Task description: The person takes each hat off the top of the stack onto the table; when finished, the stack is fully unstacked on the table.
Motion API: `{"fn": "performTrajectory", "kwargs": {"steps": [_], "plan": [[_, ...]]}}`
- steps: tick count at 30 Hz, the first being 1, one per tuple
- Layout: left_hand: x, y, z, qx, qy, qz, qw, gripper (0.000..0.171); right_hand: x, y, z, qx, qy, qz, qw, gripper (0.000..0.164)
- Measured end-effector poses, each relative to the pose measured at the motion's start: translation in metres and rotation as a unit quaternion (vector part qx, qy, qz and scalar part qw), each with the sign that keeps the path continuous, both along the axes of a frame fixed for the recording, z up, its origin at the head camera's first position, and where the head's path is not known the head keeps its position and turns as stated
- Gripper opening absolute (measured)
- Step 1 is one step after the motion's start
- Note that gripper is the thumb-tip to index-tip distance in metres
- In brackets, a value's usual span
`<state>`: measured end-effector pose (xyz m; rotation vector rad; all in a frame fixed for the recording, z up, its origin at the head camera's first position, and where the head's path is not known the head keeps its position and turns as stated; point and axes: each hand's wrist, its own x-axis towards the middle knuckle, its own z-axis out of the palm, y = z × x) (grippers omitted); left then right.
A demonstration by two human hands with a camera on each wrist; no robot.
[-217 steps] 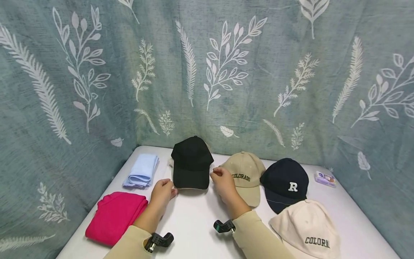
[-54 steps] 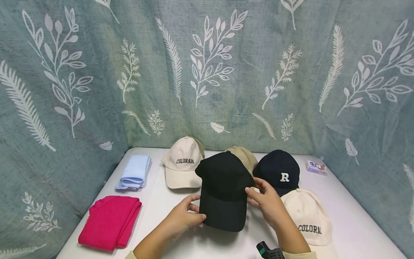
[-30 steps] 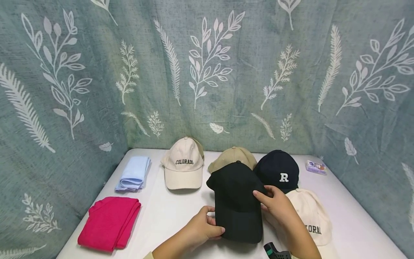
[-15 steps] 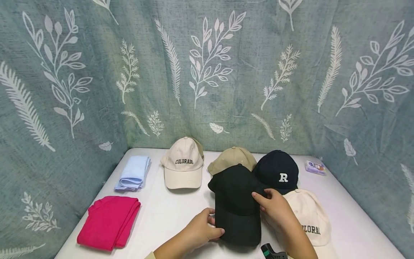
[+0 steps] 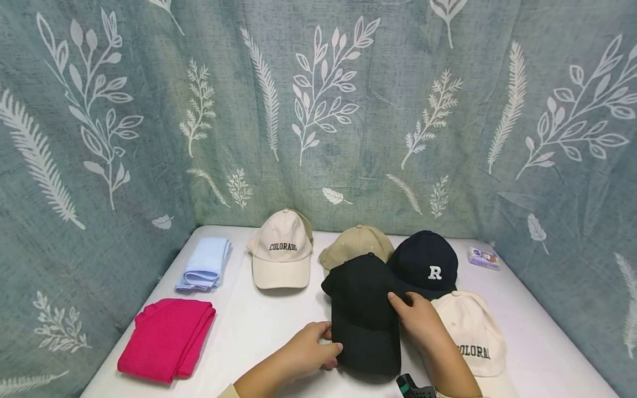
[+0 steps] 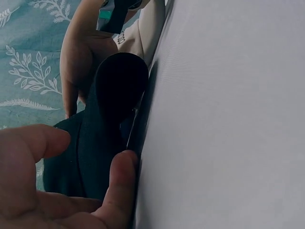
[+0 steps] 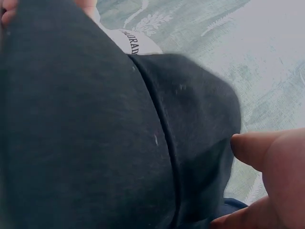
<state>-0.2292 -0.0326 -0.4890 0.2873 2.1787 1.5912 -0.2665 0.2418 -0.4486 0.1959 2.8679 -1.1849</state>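
A black baseball cap (image 5: 365,315) sits low over the white table, brim toward me. At the left side of its brim is my left hand (image 5: 311,348); in the left wrist view its thumb (image 6: 52,140) and a fingertip (image 6: 124,167) stand spread beside the cap. My right hand (image 5: 423,318) holds the crown's right side, thumb on the black fabric and fingers partly hidden behind. A khaki cap (image 5: 358,240) and a navy cap (image 5: 423,257) with a white R stand behind, partly covered. To the right, a cream cap (image 5: 475,326) is half hidden by my right arm.
Another cream cap (image 5: 281,260) lettered COLORADO stands at the back left over a khaki one. Folded light-blue cloth (image 5: 205,262) and pink cloth (image 5: 166,340) lie on the left. A small purple packet (image 5: 483,258) is at the back right, near the curtain (image 5: 318,110).
The black cap has left the back-left spot and moved right and toward me, uncovering the COLORADO cap. Over the last half second it barely moves; my left thumb has drawn back to the brim's edge.
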Motion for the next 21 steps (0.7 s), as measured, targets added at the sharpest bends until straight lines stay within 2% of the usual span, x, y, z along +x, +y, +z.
{"fn": "performTrajectory", "kwargs": {"steps": [2,8,15,21], "plan": [[-0.0002,-0.0005,-0.0002,0.003,0.000,-0.004,1.0000,0.073,0.0008,0.0000,-0.0004,-0.007,0.000,-0.005,1.000,0.087],[0.0007,-0.0013,-0.0015,-0.030,0.014,-0.022,0.9992,0.070,0.0020,-0.0022,0.0006,-0.026,-0.005,-0.001,1.000,0.086],[0.0021,-0.0009,-0.0001,-0.035,0.022,-0.020,0.9990,0.068,0.0015,-0.0021,-0.0001,0.011,-0.009,0.018,1.000,0.087],[0.0037,-0.0013,0.0019,-0.044,0.030,-0.025,0.9983,0.066,0.0028,-0.0010,0.0002,0.017,-0.004,0.032,0.999,0.088]]}}
